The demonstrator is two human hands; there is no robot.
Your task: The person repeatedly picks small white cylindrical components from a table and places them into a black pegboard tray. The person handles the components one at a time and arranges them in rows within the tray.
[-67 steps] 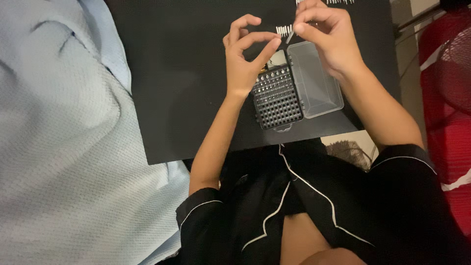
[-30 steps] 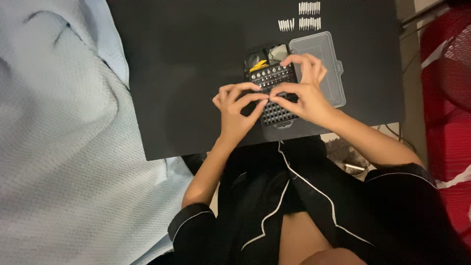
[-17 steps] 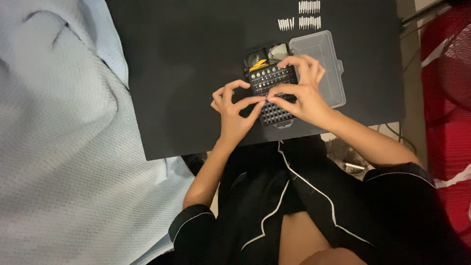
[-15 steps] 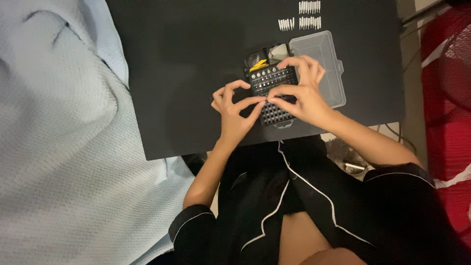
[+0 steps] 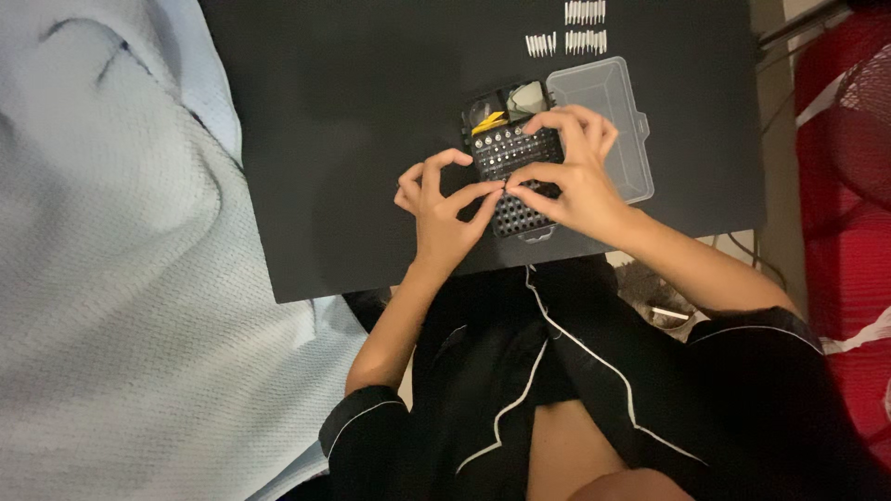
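Black short-sleeved shirt point(image 5: 594, 390) with thin white piping, bare forearms.

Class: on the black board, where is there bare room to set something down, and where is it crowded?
Bare: the wide stretch of board between blanket and bit case. Crowded: around the case, its clear lid, both hands, and the bit rows.

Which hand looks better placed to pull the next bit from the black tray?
Probably the right hand: it lies over the bit tray, fingertips on the rows. The left hand only reaches its edge.
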